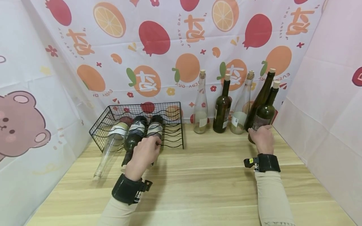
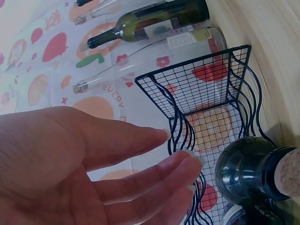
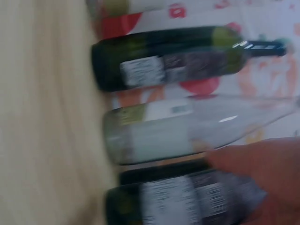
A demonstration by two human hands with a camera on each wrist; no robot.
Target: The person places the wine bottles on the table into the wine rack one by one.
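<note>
My right hand (image 1: 263,138) grips a dark green wine bottle (image 1: 265,113) at its labelled body; the bottle stands corked and slightly tilted at the right. In the right wrist view the thumb (image 3: 255,161) lies across that bottle's label (image 3: 171,201); the fingers are mostly hidden. Over a black wire wine rack (image 1: 182,125), my left hand (image 1: 143,153) hovers above the third bottle (image 1: 155,127). Its thumb and fingers are apart in the left wrist view, with nothing between them. Left of it, a dark bottle (image 1: 134,142) and a clear bottle (image 1: 108,152) also lie in the rack.
Along the back cloth stand a clear bottle (image 1: 201,116), a dark green bottle (image 1: 222,110), another clear bottle (image 1: 239,116) and a tall dark bottle (image 1: 258,97) just behind the gripped one. Printed cloth walls border the wooden table (image 1: 203,188) at the back and both sides.
</note>
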